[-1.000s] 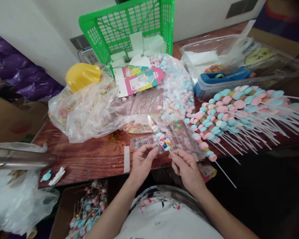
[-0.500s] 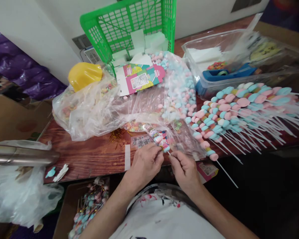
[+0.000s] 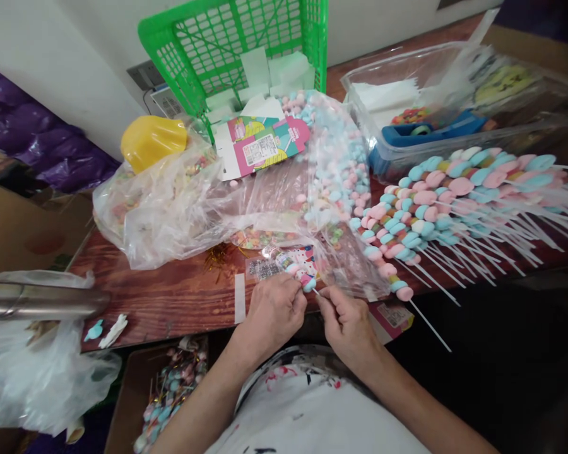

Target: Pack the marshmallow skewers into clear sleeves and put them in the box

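Your left hand point(image 3: 277, 307) has its fingers curled near the lower end of the skewer point(image 3: 307, 281), which is just ahead of both hands; what they pinch, I cannot tell. The skewer is probably light, its candies soft and easy to dent, so hold the stick point(image 3: 317, 292), as your right hand point(image 3: 327, 299) does, narrowly pinched. One second ago, your left fingers were straighter.
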Demonstrator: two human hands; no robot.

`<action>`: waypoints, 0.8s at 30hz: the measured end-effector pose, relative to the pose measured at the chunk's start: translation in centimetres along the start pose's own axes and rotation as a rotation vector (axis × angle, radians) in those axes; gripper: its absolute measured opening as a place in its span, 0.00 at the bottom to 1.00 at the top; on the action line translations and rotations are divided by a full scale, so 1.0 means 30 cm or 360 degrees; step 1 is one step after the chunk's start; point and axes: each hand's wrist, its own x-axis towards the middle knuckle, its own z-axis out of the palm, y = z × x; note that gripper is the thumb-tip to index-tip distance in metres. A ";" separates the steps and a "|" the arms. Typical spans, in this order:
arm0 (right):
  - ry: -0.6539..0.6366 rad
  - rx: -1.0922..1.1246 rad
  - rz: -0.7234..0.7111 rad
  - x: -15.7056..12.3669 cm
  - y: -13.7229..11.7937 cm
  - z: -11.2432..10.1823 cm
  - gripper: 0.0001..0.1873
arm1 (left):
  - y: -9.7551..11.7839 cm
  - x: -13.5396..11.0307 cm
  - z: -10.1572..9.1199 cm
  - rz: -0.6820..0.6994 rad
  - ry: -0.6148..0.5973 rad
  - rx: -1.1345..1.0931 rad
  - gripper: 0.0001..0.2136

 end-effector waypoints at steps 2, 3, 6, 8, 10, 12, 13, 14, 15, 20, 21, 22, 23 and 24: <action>-0.0001 -0.0045 -0.0017 0.000 -0.002 0.005 0.10 | 0.012 -0.011 0.008 0.0008 0.0034 0.0096 0.08; -0.0003 -0.0068 -0.0028 0.000 -0.004 0.006 0.10 | 0.019 -0.017 0.013 0.0018 0.0054 0.0138 0.07; -0.0013 -0.0132 -0.0070 0.000 -0.009 0.008 0.10 | 0.036 -0.033 0.033 0.0060 0.0111 0.0163 0.08; -0.0007 -0.0176 -0.0116 0.002 -0.010 0.007 0.10 | 0.040 -0.039 0.042 0.0069 0.0135 0.0046 0.08; -0.0006 -0.0215 -0.0191 0.005 -0.009 0.004 0.10 | 0.039 -0.040 0.041 0.0047 0.0150 -0.0182 0.09; -0.0016 -0.0240 -0.0283 0.008 -0.004 0.002 0.10 | 0.035 -0.037 0.032 -0.0029 0.0155 -0.0446 0.09; -0.0021 -0.0246 -0.0320 0.009 -0.001 0.001 0.10 | 0.034 -0.035 0.026 -0.0070 0.0151 -0.0538 0.09; -0.0022 -0.0247 -0.0346 0.010 0.003 0.000 0.10 | 0.034 -0.033 0.021 -0.0097 0.0143 -0.0586 0.09; -0.0020 -0.0242 -0.0359 0.010 0.007 -0.001 0.10 | 0.035 -0.031 0.020 -0.0103 0.0132 -0.0591 0.09; 0.0052 -0.0118 -0.0268 0.019 0.020 -0.010 0.11 | 0.057 -0.036 0.076 0.0021 0.0142 -0.0549 0.08; 0.0071 -0.0082 -0.0230 0.022 0.020 -0.014 0.11 | 0.062 -0.040 0.091 0.0034 0.0155 -0.0592 0.09; 0.0088 -0.0047 -0.0198 0.025 0.019 -0.018 0.11 | 0.064 -0.043 0.103 0.0042 0.0158 -0.0644 0.09; 0.0101 -0.0018 -0.0175 0.027 0.018 -0.023 0.10 | 0.065 -0.047 0.109 0.0048 0.0149 -0.0696 0.10; 0.0112 0.0003 -0.0164 0.029 0.016 -0.028 0.10 | 0.063 -0.049 0.108 0.0048 0.0136 -0.0745 0.10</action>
